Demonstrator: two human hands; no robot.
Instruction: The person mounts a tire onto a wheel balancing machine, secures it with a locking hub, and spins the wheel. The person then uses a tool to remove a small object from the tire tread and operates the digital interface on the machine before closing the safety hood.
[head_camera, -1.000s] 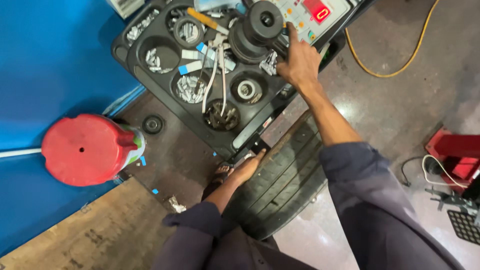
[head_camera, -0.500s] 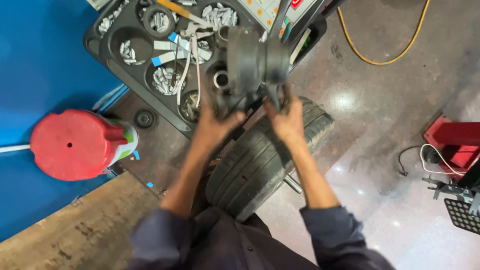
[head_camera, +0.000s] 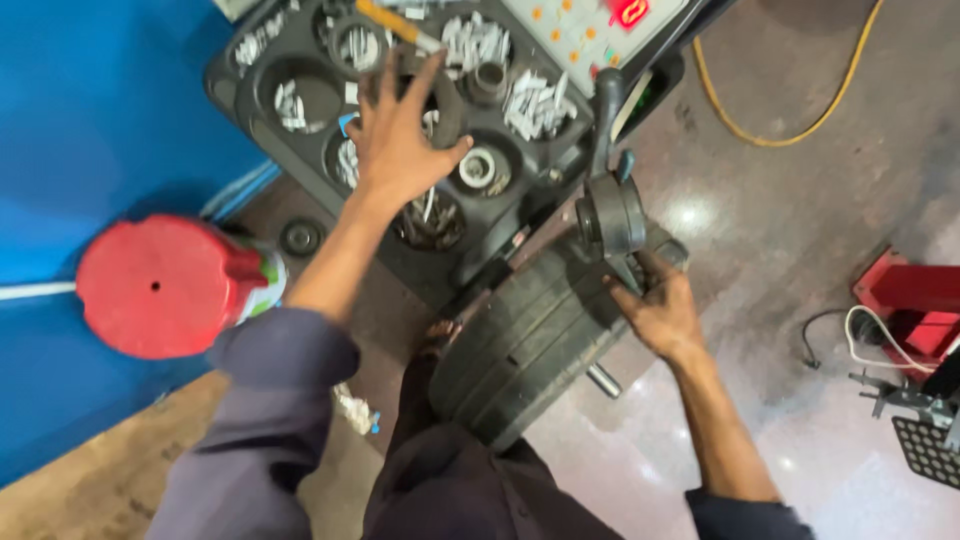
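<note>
Standing over a wheel balancer (head_camera: 640, 90), its black weight tray (head_camera: 250, 60) spreading across the top of the view, round and angular pockets holding pale strips and clips of wheel weights (head_camera: 535, 100)

Leaning against the machine's front, a black tyre (head_camera: 530, 340), tread facing up, sitting between the 2 arms and just below the tray's lower edge

Resting at the left by a blue wall (head_camera: 90, 110), a red round lid-like object (head_camera: 160, 285) on the floor, with a small dark ring (head_camera: 300, 237) just beside it

Trailing across the grey floor at upper right, a yellow hose (head_camera: 770, 130); showing at the right edge, a red piece of equipment (head_camera: 915, 310) with a white cable

Hovering over the tray's middle pockets, left hand (head_camera: 400, 140) with fingers spread wide and palm down, gripping nothing; contact with the tray itself cannot be told

Reaching to the tyre's upper right side, right hand (head_camera: 660, 315) with fingers curled at the base of a dark round clamping nut (head_camera: 612, 215) standing just above the tread; whether closed firmly on it cannot be told
</note>
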